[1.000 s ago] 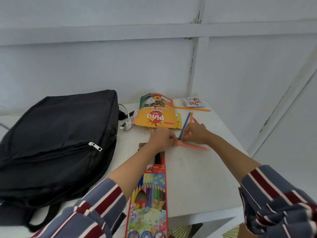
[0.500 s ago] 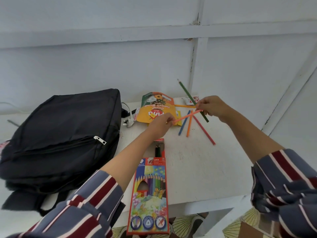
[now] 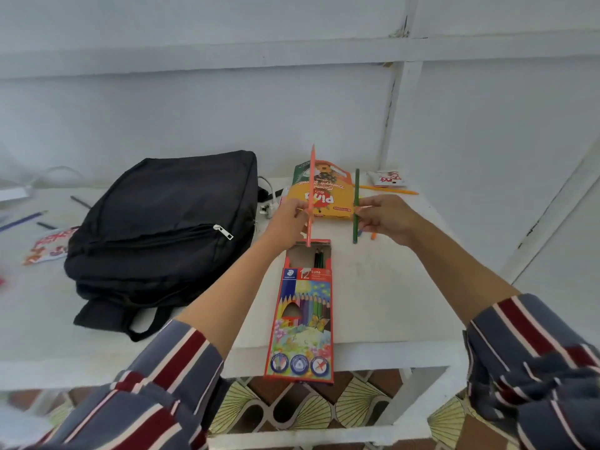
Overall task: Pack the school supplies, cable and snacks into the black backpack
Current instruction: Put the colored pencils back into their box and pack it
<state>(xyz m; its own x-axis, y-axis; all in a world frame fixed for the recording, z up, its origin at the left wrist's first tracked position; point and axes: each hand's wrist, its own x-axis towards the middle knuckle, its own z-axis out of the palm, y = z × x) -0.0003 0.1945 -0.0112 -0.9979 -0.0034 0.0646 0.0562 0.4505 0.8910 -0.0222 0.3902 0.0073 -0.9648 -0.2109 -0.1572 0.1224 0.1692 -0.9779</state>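
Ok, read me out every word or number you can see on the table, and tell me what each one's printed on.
"12" and "Luna": coloured pencil box.
"Pina", upside down: orange snack box.
Too blurred to read: the brand beside the pencil box's logo, the script on the snack box, red lettering on the small sachet and on the far-left packet.

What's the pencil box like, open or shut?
Open. The coloured pencil box gapes at its far end, and two dark pencils show inside.
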